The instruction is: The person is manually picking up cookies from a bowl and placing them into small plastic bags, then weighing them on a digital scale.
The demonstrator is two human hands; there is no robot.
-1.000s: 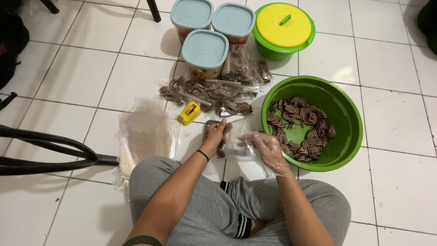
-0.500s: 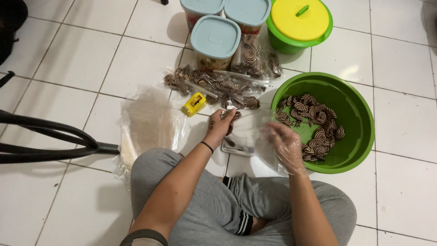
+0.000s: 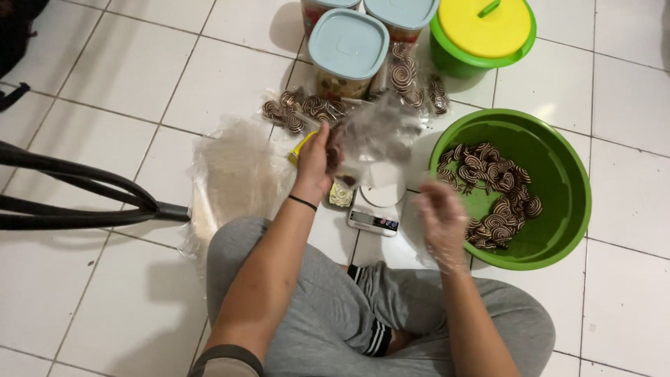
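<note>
Beside the green basin (image 3: 558, 174) of spiral cookies (image 3: 492, 195), left hand (image 3: 315, 162) pinches a clear bag (image 3: 377, 136) above the scale (image 3: 377, 209); gloved right hand (image 3: 441, 222) fingers loosely spread, empty.

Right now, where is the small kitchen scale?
In the head view the scale sits on the tiled floor just in front of the person's crossed legs, between the left hand and the green basin of spiral cookies.

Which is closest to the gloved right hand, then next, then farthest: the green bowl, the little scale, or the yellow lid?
From the right hand:
1. Green bowl, just to its right, rim nearly touching.
2. Little scale, just to its left; nearly a tie with the bowl.
3. Yellow lid, far up on the bucket.
</note>
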